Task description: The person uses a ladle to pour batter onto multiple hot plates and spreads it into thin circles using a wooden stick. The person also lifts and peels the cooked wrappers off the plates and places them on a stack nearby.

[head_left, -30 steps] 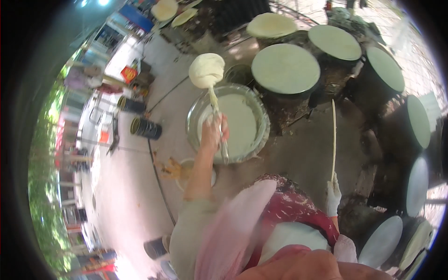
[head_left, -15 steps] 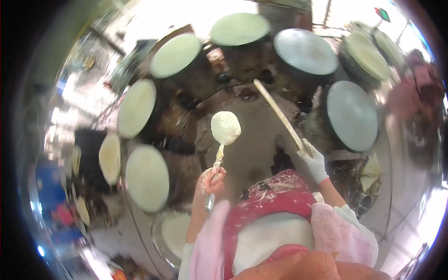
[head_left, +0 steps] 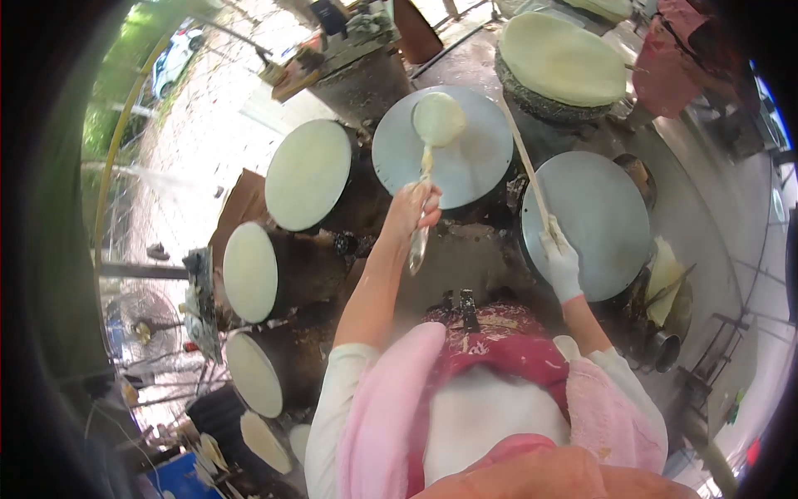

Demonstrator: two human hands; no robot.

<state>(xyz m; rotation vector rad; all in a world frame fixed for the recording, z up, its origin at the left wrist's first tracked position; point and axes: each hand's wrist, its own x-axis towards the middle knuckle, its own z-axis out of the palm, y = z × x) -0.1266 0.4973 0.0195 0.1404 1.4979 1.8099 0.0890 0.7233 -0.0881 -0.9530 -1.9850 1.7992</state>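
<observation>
My left hand (head_left: 420, 205) grips the metal handle of a ladle (head_left: 439, 119) with pale batter on it, held over a bare grey round griddle (head_left: 480, 166). My right hand (head_left: 559, 254), in a white glove, is closed on a long thin wooden stick (head_left: 522, 154) that slants up past that griddle's right side. Beside this hand is a second bare grey griddle (head_left: 598, 220). Left of the ladle, another griddle (head_left: 307, 173) is covered with a thin cream-coloured round sheet.
More coated griddles (head_left: 249, 270) curve down the left. A stack of pale round sheets (head_left: 561, 54) sits at the upper right beside red cloth (head_left: 665, 62). A cluttered stand (head_left: 349, 79) is at the back, a fan (head_left: 141, 328) at far left, folded sheets (head_left: 665, 279) at right.
The view has swung round from the batter basin to the ring of griddles. The ladle in my left hand has moved from above the basin to over a grey griddle.
</observation>
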